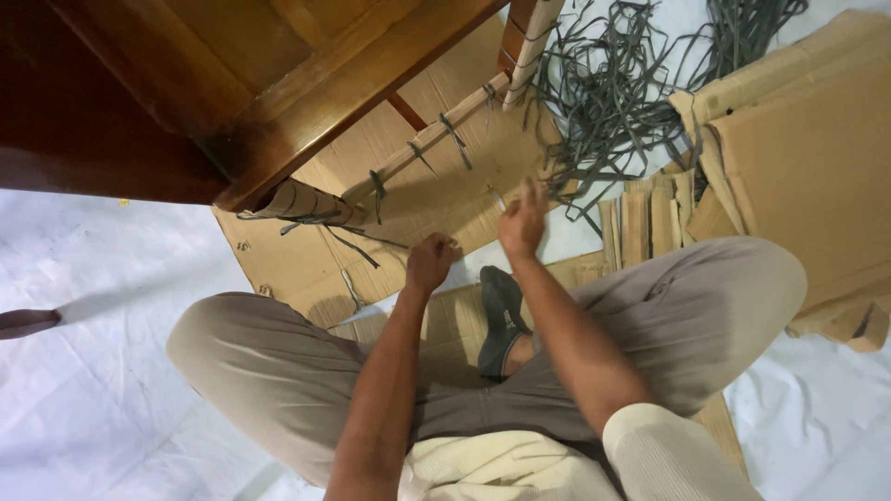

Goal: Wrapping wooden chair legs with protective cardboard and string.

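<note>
I sit cross-legged on flat cardboard point(306, 264) on the floor. My left hand point(430, 261) is closed into a fist just above the cardboard sheet, below a cardboard-wrapped wooden rail point(427, 139) tied with grey straps. My right hand point(522, 223) is raised beside it, its fingers pinched on a thin grey strap point(498, 198). What the left fist holds is hidden. A second wrapped furniture part point(302, 200) pokes out from under the dark wooden furniture point(232, 83).
A tangled pile of grey straps point(622, 83) lies at the top right. Stacked cardboard sheets point(798, 139) and cut cardboard strips point(645, 218) sit to the right. White sheeting point(83, 306) covers the floor. My grey-socked foot point(501, 311) rests between my knees.
</note>
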